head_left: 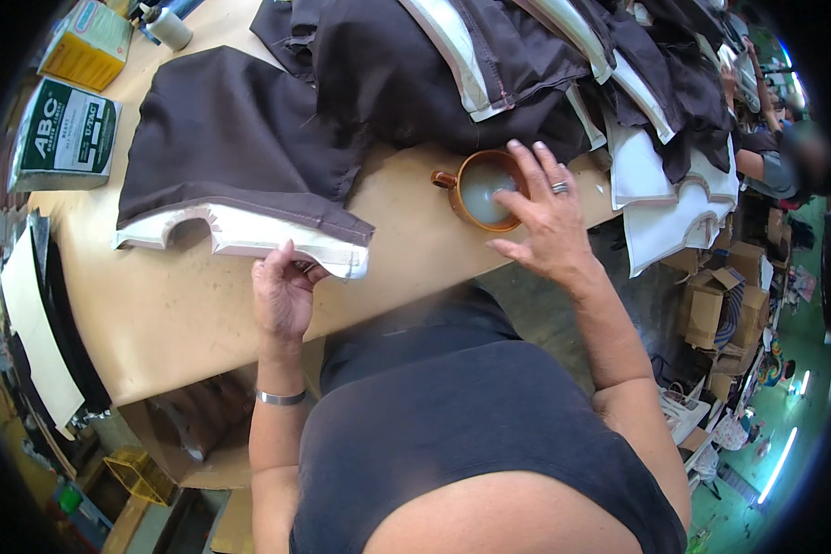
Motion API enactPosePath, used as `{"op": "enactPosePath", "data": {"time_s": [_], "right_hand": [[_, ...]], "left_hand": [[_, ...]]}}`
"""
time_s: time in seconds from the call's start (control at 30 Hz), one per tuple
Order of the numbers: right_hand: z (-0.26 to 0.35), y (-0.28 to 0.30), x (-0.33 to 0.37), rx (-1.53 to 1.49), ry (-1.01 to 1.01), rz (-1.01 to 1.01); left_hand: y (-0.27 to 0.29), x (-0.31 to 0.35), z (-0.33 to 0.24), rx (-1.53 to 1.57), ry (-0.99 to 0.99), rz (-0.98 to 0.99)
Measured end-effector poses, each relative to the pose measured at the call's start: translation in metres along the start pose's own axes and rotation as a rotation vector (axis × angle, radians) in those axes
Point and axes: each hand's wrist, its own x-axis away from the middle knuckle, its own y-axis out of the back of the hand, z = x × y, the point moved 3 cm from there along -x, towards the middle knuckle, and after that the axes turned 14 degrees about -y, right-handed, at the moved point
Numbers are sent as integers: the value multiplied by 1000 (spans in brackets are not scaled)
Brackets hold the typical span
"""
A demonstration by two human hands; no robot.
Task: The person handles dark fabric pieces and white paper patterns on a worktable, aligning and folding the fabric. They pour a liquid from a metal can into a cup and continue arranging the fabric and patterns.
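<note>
A dark brown cloth piece (231,129) lies on the table, with a curved white edging strip (282,229) along its near side. My left hand (284,294) pinches this strip near its right end, thumb on top and fingers curled beneath. To the right stands a brown mug (444,179), its handle turned left, holding cloudy whitish liquid (479,192). Over the mug's right side, my right hand (556,226) has its fingers spread. One fingertip dips into the mug, at or in the liquid; the other fingers extend over the far rim and the thumb stays outside.
Beyond the mug, brown cloth pieces (369,74) with white edging are heaped on the table (175,314). White pieces (642,175) hang over its right edge. At left stand a green-and-white box (65,138), a yellow box (88,51) and a white bottle (168,29). Cardboard boxes (711,309) and another person (771,171) are at right.
</note>
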Motion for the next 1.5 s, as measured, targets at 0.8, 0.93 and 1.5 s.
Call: {"op": "enactPosePath", "data": {"time_s": [0.8,0.93,1.5], "right_hand": [[85,8,-8,-1303,239,70],[93,15,-7,-1364,164,-5],[3,-13,32,20,-9,-210]], "left_hand": [[-51,-1,-19,57,-23,203],[-51,-2,-20,1,-51,213],[17,-23,-94,162,-415,93]]}}
